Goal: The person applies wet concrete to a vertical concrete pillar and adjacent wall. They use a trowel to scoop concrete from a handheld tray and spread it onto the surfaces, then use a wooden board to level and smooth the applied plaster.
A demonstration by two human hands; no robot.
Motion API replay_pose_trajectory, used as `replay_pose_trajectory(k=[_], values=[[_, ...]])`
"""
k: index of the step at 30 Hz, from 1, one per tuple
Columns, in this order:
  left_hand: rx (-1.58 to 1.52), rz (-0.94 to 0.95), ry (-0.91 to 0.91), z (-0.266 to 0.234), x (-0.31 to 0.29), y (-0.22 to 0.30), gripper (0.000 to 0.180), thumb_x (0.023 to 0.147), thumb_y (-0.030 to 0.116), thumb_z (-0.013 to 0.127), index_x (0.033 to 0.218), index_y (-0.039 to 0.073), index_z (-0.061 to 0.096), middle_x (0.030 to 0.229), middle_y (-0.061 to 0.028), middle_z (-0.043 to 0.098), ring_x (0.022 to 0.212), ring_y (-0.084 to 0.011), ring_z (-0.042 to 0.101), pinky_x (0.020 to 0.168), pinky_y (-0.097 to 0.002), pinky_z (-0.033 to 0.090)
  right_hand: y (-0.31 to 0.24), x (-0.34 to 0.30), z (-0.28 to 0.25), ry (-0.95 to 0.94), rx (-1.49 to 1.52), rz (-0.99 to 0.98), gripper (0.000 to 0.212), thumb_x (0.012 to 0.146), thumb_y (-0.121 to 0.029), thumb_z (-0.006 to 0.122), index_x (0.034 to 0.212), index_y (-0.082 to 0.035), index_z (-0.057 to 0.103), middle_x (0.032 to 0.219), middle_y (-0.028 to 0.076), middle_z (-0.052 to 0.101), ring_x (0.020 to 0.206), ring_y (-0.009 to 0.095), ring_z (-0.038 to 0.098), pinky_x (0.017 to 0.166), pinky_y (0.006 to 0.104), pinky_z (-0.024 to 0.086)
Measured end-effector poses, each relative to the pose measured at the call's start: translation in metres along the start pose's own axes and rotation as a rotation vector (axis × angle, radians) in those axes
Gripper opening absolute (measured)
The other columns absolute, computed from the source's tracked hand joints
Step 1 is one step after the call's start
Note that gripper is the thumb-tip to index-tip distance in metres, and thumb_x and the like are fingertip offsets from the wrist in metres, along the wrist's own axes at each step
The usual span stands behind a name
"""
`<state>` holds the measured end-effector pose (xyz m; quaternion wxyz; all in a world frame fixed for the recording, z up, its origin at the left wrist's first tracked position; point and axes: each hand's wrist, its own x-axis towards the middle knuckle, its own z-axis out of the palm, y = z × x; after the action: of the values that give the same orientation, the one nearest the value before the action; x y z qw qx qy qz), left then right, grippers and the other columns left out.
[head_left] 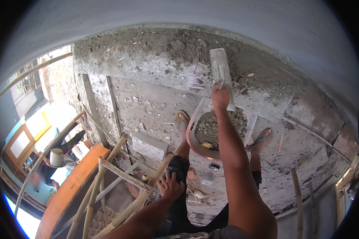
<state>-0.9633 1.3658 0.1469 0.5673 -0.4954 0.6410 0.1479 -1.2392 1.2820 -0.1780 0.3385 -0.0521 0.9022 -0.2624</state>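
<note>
My right hand (220, 96) is closed around the handle of a rectangular plastering trowel (220, 65), its flat grey blade smeared with mortar. The blade extends toward the wall base, over a strip of loose grey mortar (179, 47). Below that hand, a U-shaped piece with a reddish edge (193, 137) surrounds a patch of dark rubble (211, 126) between my sandalled feet. My left hand (171, 186) rests on my bent left knee with its fingers apart and nothing visible in them. A bamboo pole (153, 179) runs close beside it.
A smooth grey wall (187, 14) curves along the far side. At left, a bamboo frame (125, 175) stands by an orange wooden board (73, 187). Another person farther left holds a bucket (57, 157). A pale block (149, 145) and scattered debris lie on the rough floor.
</note>
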Motion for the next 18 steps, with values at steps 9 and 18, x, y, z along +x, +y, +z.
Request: replay_pose_trajectory(k=[9, 18], values=[[-0.089, 0.033, 0.014, -0.002, 0.007, -0.009, 0.062, 0.077, 0.037, 0.058, 0.132, 0.009, 0.051, 0.146, -0.0192, 0.039, 0.129, -0.0398, 0.04, 0.105, -0.0554, 0.027, 0.011, 0.113, 0.004, 0.144, 0.47, 0.318, 0.06, 0.097, -0.033, 0.037, 0.058, 0.006, 0.061, 0.052, 0.021, 0.061, 0.044, 0.031, 0.063, 0.043, 0.041, 0.052], [-0.057, 0.022, 0.023, -0.012, 0.006, -0.01, 0.062, 0.078, 0.037, 0.058, 0.134, 0.011, 0.05, 0.147, -0.017, 0.039, 0.13, -0.0379, 0.039, 0.107, -0.0545, 0.025, -0.075, 0.063, 0.005, -0.134, 0.407, 0.227, 0.057, 0.094, -0.037, 0.041, 0.062, 0.005, 0.063, 0.052, 0.02, 0.06, 0.043, 0.034, 0.062, 0.051, 0.0417, 0.054]])
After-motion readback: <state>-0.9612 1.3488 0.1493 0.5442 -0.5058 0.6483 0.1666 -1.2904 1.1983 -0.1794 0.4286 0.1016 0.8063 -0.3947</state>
